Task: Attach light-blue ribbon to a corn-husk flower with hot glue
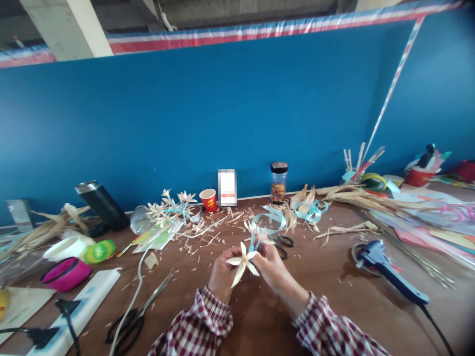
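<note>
Above the middle of the table, my left hand (219,274) is closed around a cream corn-husk flower (244,262) with pointed petals spread toward me. My right hand (272,264) is closed too, its fingers at the blue-wrapped stem (253,243) of the same spray. Smaller pale blossoms show just beyond my fingers, and the fingertips themselves are partly hidden. Behind my right hand curls a light blue ribbon (272,217); whether it joins the stem I cannot tell. A finished-looking bunch of husk flowers (172,207) lies farther back on the left.
Black-handled scissors (135,316) lie open at left, beside a white power strip (79,311). Another pair (285,242) is just beyond my right hand. A blue glue gun (393,274) rests at right. A red paper cup (208,200) and jar (278,184) stand behind, among husk scraps.
</note>
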`<state>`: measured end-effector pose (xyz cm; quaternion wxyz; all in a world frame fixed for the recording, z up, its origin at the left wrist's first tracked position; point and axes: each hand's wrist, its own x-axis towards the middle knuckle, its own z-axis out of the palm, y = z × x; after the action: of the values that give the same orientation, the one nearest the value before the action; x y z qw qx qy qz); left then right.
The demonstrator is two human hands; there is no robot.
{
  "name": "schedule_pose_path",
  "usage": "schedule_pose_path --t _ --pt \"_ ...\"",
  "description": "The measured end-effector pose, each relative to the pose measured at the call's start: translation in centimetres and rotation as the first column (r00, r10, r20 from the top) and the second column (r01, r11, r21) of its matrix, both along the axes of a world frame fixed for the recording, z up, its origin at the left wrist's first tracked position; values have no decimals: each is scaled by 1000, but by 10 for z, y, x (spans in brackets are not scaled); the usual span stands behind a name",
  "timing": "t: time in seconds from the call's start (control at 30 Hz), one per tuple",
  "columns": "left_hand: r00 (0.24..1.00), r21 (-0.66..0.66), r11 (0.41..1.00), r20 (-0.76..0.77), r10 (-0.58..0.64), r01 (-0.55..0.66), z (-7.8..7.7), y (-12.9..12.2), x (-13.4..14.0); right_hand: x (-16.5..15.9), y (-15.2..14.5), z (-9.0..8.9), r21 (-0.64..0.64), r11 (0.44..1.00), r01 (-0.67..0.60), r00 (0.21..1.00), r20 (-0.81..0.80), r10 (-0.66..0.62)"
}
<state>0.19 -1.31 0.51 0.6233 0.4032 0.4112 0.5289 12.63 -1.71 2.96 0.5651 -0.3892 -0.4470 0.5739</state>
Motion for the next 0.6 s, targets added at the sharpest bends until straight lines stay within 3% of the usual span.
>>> schedule_pose_path --t 0.17,0.27,0.5,0.6 --pt "998 47 999 -61 20 -17 0 0 -1 0 0 3 -37 996 -77 996 -54 74" --pt "996 74 997 -87 17 -11 2 0 -2 2 0 4 -57 998 -38 999 -39 35" --pt "985 139 976 -60 -159 166 7 -4 -2 1 -2 3 -139 990 -27 999 -35 22" --pt "990 144 980 -34 -133 137 7 -5 -1 -1 -1 -1 -184 982 -34 996 -82 19"
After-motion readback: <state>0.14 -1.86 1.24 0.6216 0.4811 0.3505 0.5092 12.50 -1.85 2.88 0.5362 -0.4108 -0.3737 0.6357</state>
